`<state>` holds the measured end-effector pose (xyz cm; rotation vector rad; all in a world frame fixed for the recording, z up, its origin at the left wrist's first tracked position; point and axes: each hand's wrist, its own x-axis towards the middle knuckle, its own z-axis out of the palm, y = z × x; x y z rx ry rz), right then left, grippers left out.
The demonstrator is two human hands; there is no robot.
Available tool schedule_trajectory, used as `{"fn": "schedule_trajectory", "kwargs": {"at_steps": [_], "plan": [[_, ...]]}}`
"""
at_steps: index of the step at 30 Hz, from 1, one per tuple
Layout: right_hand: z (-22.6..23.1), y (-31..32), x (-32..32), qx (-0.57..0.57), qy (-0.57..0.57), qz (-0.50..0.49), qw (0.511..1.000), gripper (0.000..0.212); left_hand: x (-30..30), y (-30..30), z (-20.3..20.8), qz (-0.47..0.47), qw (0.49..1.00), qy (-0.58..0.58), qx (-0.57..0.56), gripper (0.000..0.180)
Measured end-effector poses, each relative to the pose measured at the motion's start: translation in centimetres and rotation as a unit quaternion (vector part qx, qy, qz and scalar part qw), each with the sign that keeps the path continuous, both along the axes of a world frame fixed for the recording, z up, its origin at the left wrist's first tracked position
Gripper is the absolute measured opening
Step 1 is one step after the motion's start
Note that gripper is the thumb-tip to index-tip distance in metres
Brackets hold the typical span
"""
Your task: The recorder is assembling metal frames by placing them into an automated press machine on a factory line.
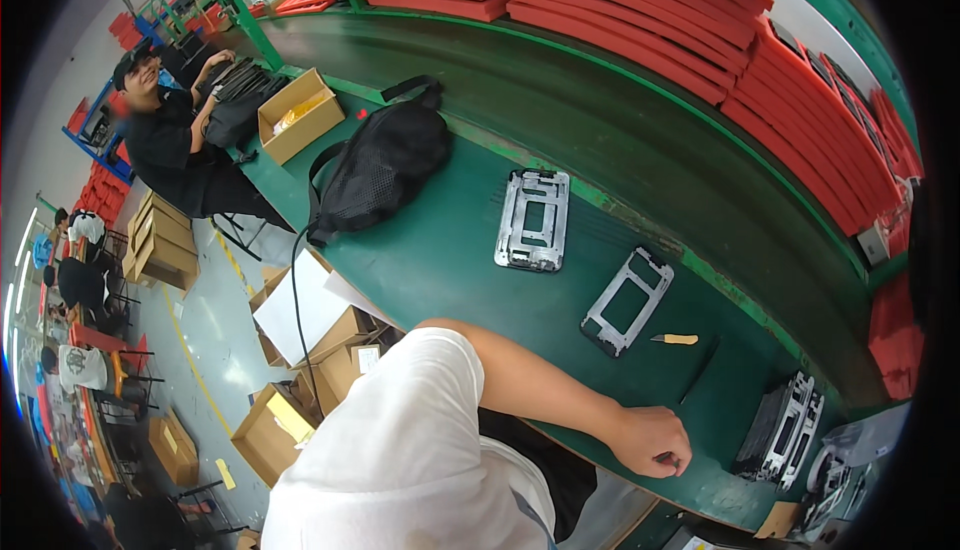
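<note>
We log a factory workshop, as shown by the long green workbench (pixel 440 275), stacked metal frames (pixel 782 430), piled red trays (pixel 630 25), cardboard boxes (pixel 162 245) on the floor, and people (pixel 82 285) along another work table (pixel 92 418).

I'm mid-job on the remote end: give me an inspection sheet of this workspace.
Surface: green tabletop, running left to right.
Job's things: two flat silver-and-black frames lie apart; a pile of similar frames stands at the right.
Clutter: yellow-handled knife, thin dark strip, black bag, open cardboard box.
Grips: left grip curled near the tabletop's front edge, contents unclear; right grip not in view.
Cables: black cable hangs past the edge below the bag; ends unclear.
Surroundings: stacked red slabs behind; co-worker at far left.
</note>
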<state>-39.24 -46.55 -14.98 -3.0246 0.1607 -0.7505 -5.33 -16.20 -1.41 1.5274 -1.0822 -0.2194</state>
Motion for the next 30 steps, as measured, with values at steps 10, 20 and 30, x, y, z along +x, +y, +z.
{"fn": "schedule_trajectory", "kwargs": {"at_steps": [10, 20, 30], "plan": [[2.5, 1.2, 2.2, 0.168, 0.023, -0.163, 0.972, 0.013, 0.8, -0.4, 1.4, 0.023, 0.998, -0.011, 0.053, 0.012], [19.7, -11.1, 4.3, -0.069, -0.164, -0.420, 0.890, 0.020, 0.2, -2.6, 2.0, 0.002, 0.995, -0.008, 0.100, 0.013], [20.4, -20.5, 3.3, 0.069, 0.144, -0.613, 0.774, 0.058, 0.0, -1.6, 2.0, 0.019, 0.994, -0.012, 0.108, 0.012]]}}
